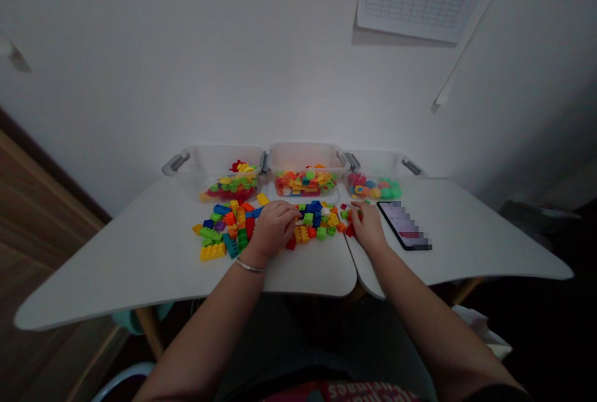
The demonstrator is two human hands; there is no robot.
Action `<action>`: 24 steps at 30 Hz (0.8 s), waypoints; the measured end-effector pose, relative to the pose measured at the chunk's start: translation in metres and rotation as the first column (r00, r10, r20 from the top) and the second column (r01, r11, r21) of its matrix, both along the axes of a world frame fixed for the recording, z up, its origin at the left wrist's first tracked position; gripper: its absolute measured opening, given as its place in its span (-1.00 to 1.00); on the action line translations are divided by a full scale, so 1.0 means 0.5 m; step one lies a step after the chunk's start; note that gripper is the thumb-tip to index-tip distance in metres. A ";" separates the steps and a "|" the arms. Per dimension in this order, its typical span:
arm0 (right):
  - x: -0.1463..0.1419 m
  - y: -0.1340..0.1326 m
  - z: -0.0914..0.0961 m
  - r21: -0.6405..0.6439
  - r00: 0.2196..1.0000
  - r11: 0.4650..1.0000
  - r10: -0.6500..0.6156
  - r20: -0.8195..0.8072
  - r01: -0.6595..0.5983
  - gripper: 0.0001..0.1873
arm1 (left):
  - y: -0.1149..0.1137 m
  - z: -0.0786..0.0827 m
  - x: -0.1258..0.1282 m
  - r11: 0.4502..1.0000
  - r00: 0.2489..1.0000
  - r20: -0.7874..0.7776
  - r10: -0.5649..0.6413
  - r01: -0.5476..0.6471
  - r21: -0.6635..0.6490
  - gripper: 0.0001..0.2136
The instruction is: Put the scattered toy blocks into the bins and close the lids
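A pile of bright plastic building bricks (233, 224) lies spread across the white table (140, 252), in front of the bins. My left hand (275, 224) rests on the middle of the pile with its fingers curled, the fingertips touching bricks near a blue and green cluster (314, 218). Whatever it pinches is too small to make out. My right hand (368, 228) lies at the pile's right end with its fingers bent down over red and orange bricks (347, 228). A thin bracelet (249, 267) circles my left wrist.
Three clear plastic bins stand against the wall: left bin (219, 168), middle bin (305, 159), right bin (380, 168), each holding coloured pieces. A phone (405, 225) lies face up just right of my right hand. A second white table (489, 234) adjoins on the right.
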State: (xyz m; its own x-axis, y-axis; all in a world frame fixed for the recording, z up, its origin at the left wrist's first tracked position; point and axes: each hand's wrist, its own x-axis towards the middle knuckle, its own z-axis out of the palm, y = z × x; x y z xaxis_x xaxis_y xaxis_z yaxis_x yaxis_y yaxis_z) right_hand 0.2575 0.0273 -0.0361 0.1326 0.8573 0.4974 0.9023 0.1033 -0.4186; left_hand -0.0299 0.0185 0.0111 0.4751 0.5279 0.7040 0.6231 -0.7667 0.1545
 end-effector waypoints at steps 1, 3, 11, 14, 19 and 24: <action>0.004 -0.001 -0.003 0.029 1.000 0.999 -0.026 -0.004 0.026 -0.56 | 0.000 0.000 0.000 1.000 1.000 0.000 -0.002 0.002 0.000 -0.80; 0.014 0.001 -0.011 0.073 0.996 0.994 -0.080 -0.050 0.083 -0.53 | 0.001 0.000 -0.001 1.000 1.000 0.000 -0.005 0.005 0.002 -0.81; 0.011 0.044 -0.036 0.007 0.977 1.000 -0.026 -0.210 0.028 -0.48 | -0.001 0.002 0.000 1.000 1.000 -0.003 0.006 -0.006 -0.013 -0.81; 0.005 0.044 -0.032 0.001 0.970 1.000 0.002 -0.244 -0.002 -0.48 | -0.002 0.003 0.000 1.000 1.000 -0.010 0.006 -0.006 -0.018 -0.82; 0.021 0.035 -0.027 -0.050 0.956 0.998 -0.041 -0.289 0.028 -0.44 | 0.000 0.002 -0.001 1.000 1.000 -0.013 0.008 -0.008 -0.025 -0.80; 0.014 0.038 -0.020 -0.108 0.967 0.994 0.001 -0.255 -0.029 -0.47 | 0.002 -0.001 0.000 0.999 1.000 -0.008 0.010 -0.011 -0.053 -0.81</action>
